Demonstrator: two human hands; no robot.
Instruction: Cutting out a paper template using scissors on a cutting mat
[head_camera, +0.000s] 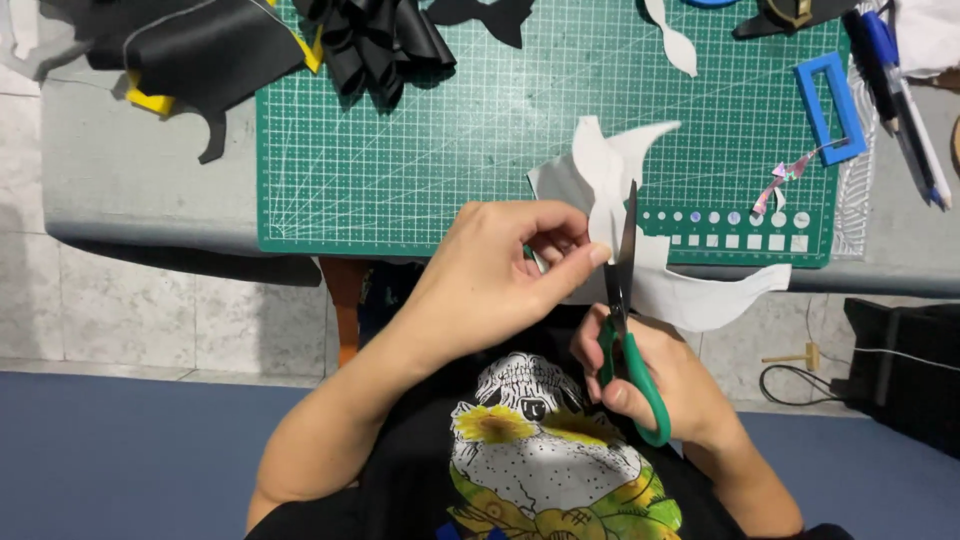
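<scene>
Two hands mine, over near table edge. Left hand (500, 270) pinches white paper sheet (690, 295); right hand (650, 385) fingers closed through green-handled scissors (622, 300), blades partly into sheet. Curved outline partly cut; I judge rest uncut. Green cutting mat (450, 150) beyond.

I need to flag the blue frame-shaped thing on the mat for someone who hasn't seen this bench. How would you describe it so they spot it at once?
Start at the green cutting mat covering the grey table, and go to its right edge. There lies a small blue rectangular frame with an open middle, just left of the pens. It is the only hollow blue rectangle; the pieces near it are white paper cut-outs.
</scene>
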